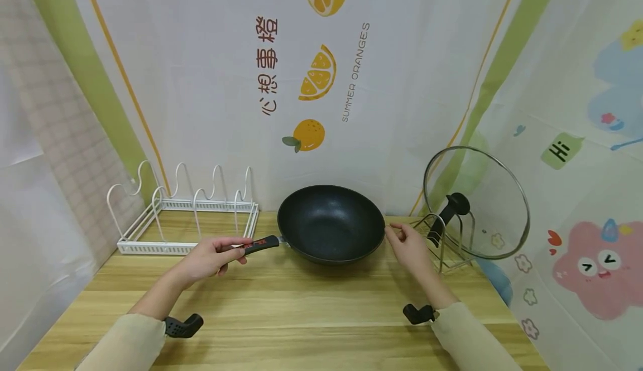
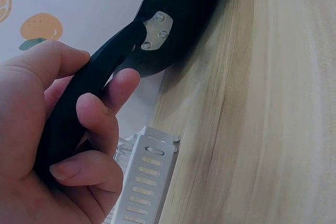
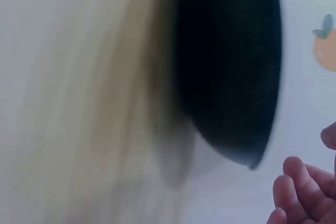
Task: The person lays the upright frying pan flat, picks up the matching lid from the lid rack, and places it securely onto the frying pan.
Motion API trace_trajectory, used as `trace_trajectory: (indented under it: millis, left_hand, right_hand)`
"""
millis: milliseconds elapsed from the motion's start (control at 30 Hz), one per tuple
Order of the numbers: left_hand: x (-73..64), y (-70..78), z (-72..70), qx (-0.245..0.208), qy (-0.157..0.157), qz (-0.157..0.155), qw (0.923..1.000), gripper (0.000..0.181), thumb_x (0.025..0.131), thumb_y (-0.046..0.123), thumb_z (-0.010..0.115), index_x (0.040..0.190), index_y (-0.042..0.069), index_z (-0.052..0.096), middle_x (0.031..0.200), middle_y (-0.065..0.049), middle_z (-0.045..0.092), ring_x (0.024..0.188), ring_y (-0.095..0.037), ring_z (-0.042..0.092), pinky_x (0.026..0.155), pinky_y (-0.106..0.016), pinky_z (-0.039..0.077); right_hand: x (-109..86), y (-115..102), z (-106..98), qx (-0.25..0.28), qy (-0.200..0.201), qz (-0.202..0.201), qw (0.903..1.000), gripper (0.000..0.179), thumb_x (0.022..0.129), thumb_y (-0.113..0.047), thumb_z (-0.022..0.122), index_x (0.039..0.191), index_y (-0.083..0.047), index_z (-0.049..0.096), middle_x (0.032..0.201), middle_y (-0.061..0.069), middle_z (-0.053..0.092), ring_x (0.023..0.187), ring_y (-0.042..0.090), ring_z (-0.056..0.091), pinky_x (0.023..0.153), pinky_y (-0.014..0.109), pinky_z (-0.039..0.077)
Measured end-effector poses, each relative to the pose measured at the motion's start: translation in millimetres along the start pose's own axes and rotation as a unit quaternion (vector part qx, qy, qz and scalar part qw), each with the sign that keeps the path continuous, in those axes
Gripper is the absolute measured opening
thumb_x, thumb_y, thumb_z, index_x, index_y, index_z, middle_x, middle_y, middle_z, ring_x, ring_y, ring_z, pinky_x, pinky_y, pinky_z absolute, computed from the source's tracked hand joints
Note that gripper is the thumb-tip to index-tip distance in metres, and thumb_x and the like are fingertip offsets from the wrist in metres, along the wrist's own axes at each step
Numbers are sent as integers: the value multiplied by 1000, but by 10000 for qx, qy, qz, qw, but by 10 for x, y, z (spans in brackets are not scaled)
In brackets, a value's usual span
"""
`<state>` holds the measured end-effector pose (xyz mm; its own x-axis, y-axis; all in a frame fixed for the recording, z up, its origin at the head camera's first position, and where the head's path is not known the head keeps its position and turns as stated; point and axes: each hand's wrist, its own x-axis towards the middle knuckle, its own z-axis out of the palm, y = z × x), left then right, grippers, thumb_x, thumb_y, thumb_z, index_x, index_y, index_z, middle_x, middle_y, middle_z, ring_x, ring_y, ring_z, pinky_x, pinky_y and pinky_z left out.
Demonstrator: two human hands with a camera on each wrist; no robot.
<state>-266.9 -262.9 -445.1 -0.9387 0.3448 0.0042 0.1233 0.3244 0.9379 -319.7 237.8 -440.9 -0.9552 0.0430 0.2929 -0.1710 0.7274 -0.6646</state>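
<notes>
A black wok [image 1: 329, 223] faces up at the middle of the wooden table, close to the rear curtain. My left hand [image 1: 207, 258] grips its dark handle [image 1: 266, 242] with the fingers curled round it, as the left wrist view also shows, where a riveted metal bracket [image 2: 157, 31] joins handle and wok. At the opposite side, my right hand [image 1: 411, 249] has its fingertips right by the rim. In the right wrist view those loosely bent fingers [image 3: 298, 182] show a gap from the wok and hold nothing.
A white wire rack [image 1: 158, 247] stands at the left behind my left hand. Right of the wok, a wire stand [image 1: 442, 259] bears a glass lid [image 1: 484, 192] with a black knob, tilted upright. A printed curtain [image 1: 216, 81] hangs along the back and sides.
</notes>
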Motion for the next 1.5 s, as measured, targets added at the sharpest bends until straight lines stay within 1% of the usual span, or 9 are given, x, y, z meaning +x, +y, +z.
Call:
trace_trajectory:
  millis: [167, 300, 533, 667, 900, 1033, 1300, 1433, 1500]
  left_hand:
    - [3, 8, 15, -31, 16, 82, 10000, 46, 110, 17, 68, 152, -2, 62, 104, -14, 81, 58, -7, 50, 53, -20, 41]
    - [3, 8, 16, -59, 29, 89, 9999, 46, 110, 16, 68, 152, -2, 62, 105, -17, 80, 58, -7, 50, 52, -20, 40]
    - [-2, 6, 9, -19, 70, -18, 10000, 46, 110, 18, 68, 153, 1, 63, 105, -12, 81, 58, -9, 52, 51, -21, 39]
    - [0, 10, 4, 12, 100, -79, 9999, 46, 110, 18, 68, 153, 2, 63, 104, -10, 82, 58, -10, 53, 51, -21, 39]
    - [14, 5, 4, 48, 103, -83, 9999, 46, 110, 19, 68, 153, 3, 63, 103, -10, 82, 58, -9, 53, 51, -21, 39]
    - [10, -8, 9, -4, 77, -89, 9999, 46, 110, 19, 68, 153, 2, 63, 104, -11, 82, 58, -8, 52, 51, -21, 39]
    - [10, -16, 10, 21, 82, -67, 9999, 46, 110, 20, 69, 153, 2, 64, 105, -12, 81, 58, -10, 52, 51, -20, 38]
    - [12, -27, 3, 80, 102, -110, 9999, 46, 110, 21, 69, 152, 3, 65, 105, -13, 82, 59, -10, 53, 51, -20, 37]
    - [14, -32, 0, 81, 116, -136, 9998, 45, 110, 21, 69, 151, 4, 65, 106, -15, 81, 59, -9, 53, 51, -19, 37]
  right_hand:
    - [-16, -116, -240, -40, 496, -327, 9982, 45, 113, -39, 60, 140, -5, 73, 105, 12, 81, 92, 25, 73, 85, 39, 55]
    - [-31, -143, -466, 41, 659, -365, 9972, 48, 114, -40, 57, 144, -5, 71, 114, 16, 77, 103, 30, 71, 87, 37, 54]
    - [-46, -22, -780, 144, 763, 0, 9970, 56, 113, -43, 58, 150, -1, 62, 127, 18, 67, 111, 30, 63, 87, 28, 49]
    - [-71, 92, -824, 339, 764, 335, 9959, 62, 111, -43, 63, 152, 3, 53, 139, 24, 55, 123, 36, 56, 98, 41, 47]
    - [-119, 259, -798, 452, 1553, 661, 9846, 66, 107, -35, 66, 152, 8, 45, 145, 31, 47, 133, 47, 50, 110, 57, 41]
    - [-104, 328, -825, 493, 1247, 917, 9867, 75, 110, -40, 61, 161, 10, 36, 154, 34, 45, 143, 51, 48, 119, 63, 40]
    - [86, 450, -881, 973, 137, 1465, 9843, 91, 114, -55, 48, 171, 8, 16, 169, 40, 33, 156, 53, 38, 126, 64, 37]
    - [199, 514, -877, 1179, -27, 1506, 9815, 88, 114, -60, 42, 165, 10, 32, 162, 38, 42, 142, 50, 48, 115, 60, 42]
    - [259, 551, -877, 1345, -147, 1548, 9786, 90, 113, -63, 39, 167, 9, 31, 167, 37, 36, 149, 51, 42, 121, 61, 38]
